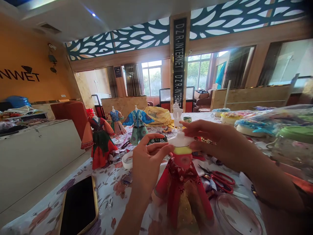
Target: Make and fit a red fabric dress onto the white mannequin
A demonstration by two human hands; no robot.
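In the middle stands a small white mannequin (181,139) wearing a red and gold dress (185,195), with a yellow band (182,150) round its upper chest. My left hand (149,163) pinches the band's left end, thumb and fingers closed at the mannequin's side. From the right, my right hand (212,143) holds the band's other end, its fingers near the mannequin's shoulder and neck. A bare white mannequin (177,114) stands just behind.
A phone (79,207) lies at the front left. Three dressed mannequins, one in a red and green dress (99,140), stand at the back left. Red scissors (222,181) and a clear round lid (238,215) lie on the right, near a green-lidded jar (294,147).
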